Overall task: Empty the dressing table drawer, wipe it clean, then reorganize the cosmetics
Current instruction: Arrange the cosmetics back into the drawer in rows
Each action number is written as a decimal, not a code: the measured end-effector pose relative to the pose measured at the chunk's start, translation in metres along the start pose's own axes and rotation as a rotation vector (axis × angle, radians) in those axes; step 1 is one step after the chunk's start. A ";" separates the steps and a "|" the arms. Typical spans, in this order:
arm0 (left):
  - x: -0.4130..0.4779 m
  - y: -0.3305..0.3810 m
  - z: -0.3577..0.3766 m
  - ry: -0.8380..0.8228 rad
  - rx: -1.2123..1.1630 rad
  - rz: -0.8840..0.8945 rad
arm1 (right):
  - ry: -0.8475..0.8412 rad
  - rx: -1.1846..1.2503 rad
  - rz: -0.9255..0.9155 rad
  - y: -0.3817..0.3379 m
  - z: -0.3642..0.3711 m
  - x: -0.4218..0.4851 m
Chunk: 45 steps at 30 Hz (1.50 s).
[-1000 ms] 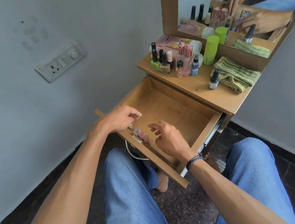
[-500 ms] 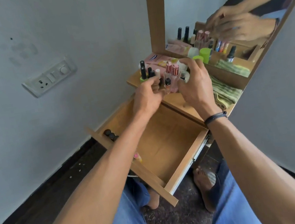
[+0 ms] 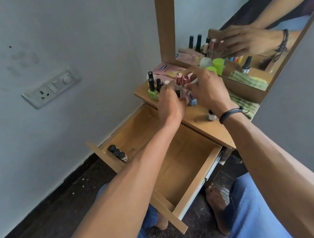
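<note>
Both hands work over the dressing table top (image 3: 200, 115), above and beyond the open drawer (image 3: 183, 164). The left hand (image 3: 170, 104) and right hand (image 3: 208, 88) close in from either side on a cluster of pink-capped bottles (image 3: 181, 79), fingers curled round it. A green nail polish bottle (image 3: 152, 92) stands just left of the left hand. Three dark-capped bottles (image 3: 117, 152) stand in the drawer's near-left corner, well apart from the hands.

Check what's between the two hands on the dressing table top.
Head view: a cluster of small cosmetic bottles, two with reddish caps, and a blue bottle at its near edge. The left hand and right hand flank it.
</note>
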State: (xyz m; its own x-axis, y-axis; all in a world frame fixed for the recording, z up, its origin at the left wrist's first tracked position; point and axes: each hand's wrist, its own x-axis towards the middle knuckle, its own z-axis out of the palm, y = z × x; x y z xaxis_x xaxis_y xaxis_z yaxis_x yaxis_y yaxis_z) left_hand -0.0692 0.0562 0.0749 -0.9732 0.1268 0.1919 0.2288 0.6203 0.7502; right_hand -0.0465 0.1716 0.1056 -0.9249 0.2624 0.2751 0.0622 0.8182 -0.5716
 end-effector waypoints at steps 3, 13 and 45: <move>0.002 0.003 0.000 -0.020 0.016 -0.001 | 0.015 0.022 0.018 0.004 0.000 -0.001; 0.004 0.003 -0.004 -0.125 0.065 0.001 | -0.023 0.046 0.004 0.012 -0.011 0.002; -0.014 0.001 -0.010 -0.013 -0.040 -0.099 | -0.051 0.024 0.183 0.013 0.000 -0.011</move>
State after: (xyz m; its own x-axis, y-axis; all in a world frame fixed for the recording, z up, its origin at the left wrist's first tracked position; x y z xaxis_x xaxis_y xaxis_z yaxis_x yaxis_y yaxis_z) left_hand -0.0553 0.0474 0.0792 -0.9912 0.0770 0.1074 0.1321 0.5989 0.7899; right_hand -0.0352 0.1794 0.0955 -0.9169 0.3788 0.1256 0.2226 0.7467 -0.6268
